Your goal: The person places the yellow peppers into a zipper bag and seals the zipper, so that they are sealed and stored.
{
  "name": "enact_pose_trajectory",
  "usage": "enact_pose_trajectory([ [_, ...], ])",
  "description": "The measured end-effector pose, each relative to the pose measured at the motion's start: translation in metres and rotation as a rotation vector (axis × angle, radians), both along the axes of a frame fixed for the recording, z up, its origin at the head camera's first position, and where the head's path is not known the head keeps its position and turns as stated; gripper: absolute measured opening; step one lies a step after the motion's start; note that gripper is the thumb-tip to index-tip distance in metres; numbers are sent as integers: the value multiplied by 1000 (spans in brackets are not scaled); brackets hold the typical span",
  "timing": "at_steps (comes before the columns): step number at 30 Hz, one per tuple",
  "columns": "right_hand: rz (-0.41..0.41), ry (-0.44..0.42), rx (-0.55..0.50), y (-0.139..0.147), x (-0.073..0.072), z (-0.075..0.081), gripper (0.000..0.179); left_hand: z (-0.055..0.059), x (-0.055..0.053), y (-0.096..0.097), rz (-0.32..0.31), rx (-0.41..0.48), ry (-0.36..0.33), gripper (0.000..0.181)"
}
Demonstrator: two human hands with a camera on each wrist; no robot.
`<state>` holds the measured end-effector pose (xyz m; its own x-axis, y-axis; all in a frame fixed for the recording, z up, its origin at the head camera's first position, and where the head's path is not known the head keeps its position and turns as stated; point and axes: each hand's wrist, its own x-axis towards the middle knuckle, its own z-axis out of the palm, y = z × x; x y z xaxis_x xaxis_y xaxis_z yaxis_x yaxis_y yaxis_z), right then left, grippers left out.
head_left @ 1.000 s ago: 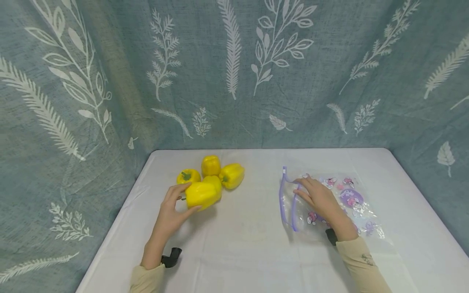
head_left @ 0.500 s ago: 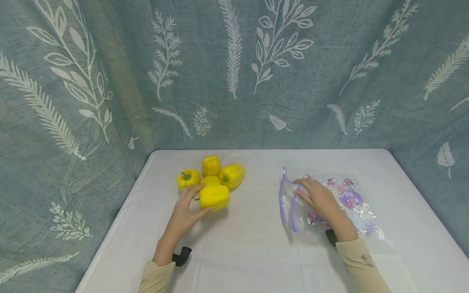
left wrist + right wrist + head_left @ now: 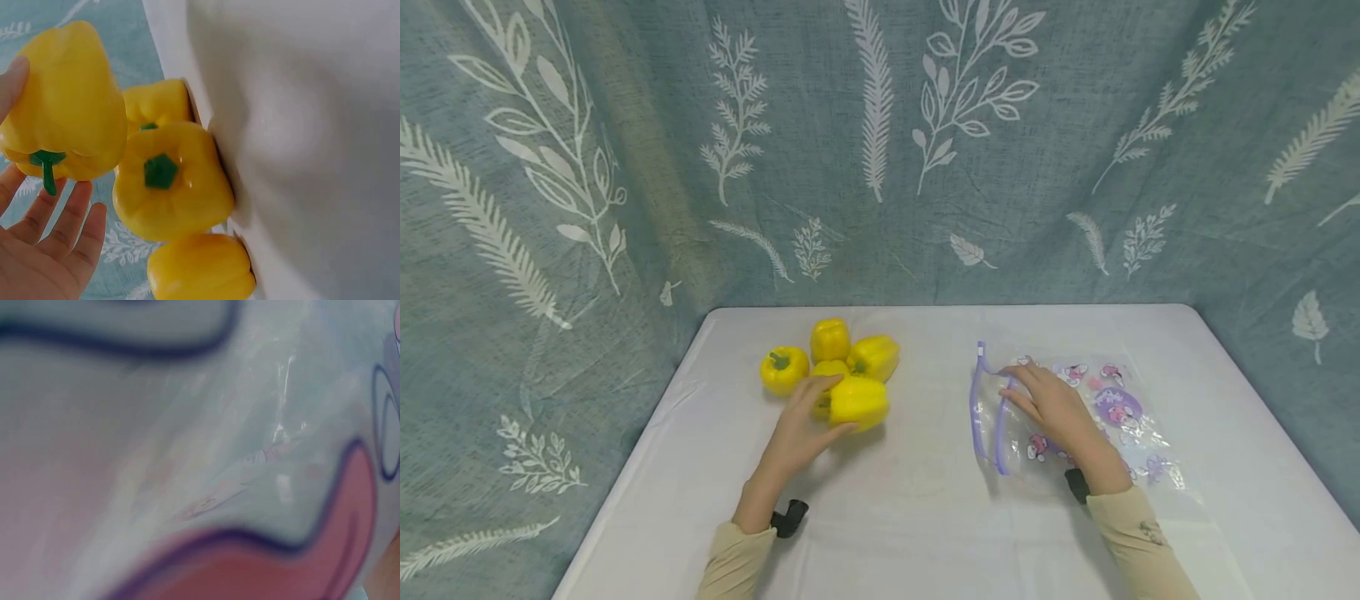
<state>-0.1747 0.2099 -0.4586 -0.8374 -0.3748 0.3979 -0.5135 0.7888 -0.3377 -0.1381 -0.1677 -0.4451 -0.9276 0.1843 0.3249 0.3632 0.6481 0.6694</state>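
Note:
A yellow bell pepper (image 3: pixel 861 402) is held between the thumb and fingers of my left hand (image 3: pixel 797 437). In the left wrist view the held bell pepper (image 3: pixel 72 94) shows its green stem towards the palm, and other bell peppers (image 3: pixel 178 200) stand just beyond it. My right hand (image 3: pixel 1054 408) grips the upper side of a clear zip bag (image 3: pixel 1150 454) near its purple-edged mouth, which gapes towards the left. Pink and purple cartoon prints cover the bag. The right wrist view is filled by blurred bag film (image 3: pixel 250 481), and the right fingers are hidden there.
Several more yellow bell peppers cluster behind the held one, among them one at the left (image 3: pixel 784 372), one at the back (image 3: pixel 831 340) and one at the right (image 3: pixel 875 357). A white cloth covers the table (image 3: pixel 917 517). Behind it hangs a leaf-patterned curtain (image 3: pixel 820 167).
My left hand has moved to the right with the bell pepper, passing in front of the other peppers. The right hand and the bag have stayed in place.

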Motion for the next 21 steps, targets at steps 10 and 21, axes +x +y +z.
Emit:
enact_pose_trajectory([
  [10, 6, 2, -1, -2, -1, -1, 36, -5, -5, 16, -61, 30, -48, 68],
  [21, 6, -2, 6, -3, -1, 1, 35, -13, -15, 36, -117, 3, -55, 66],
])
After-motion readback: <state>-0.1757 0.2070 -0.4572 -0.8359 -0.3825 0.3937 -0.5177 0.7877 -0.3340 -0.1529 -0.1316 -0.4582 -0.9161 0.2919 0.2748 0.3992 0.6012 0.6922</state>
